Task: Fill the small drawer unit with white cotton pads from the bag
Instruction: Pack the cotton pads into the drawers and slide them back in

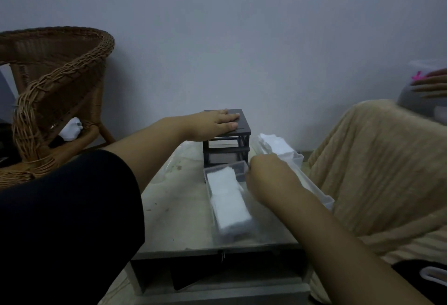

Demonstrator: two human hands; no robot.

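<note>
On small table [169, 208]: dark drawer unit [238, 140], left hand [219, 120] flat on top, fingers spread; clear drawer [226, 208] pulled out, white pads [229, 205] inside; right hand [268, 179] at drawer rim, grip unclear; bare tabletop left.

No text, label, brand or number can be read on anything in view

Left hand [219, 120] atop drawer unit [238, 133], seemingly flat.

Dim bluish light, soft grainy detail, wide-angle bending at edges
</note>
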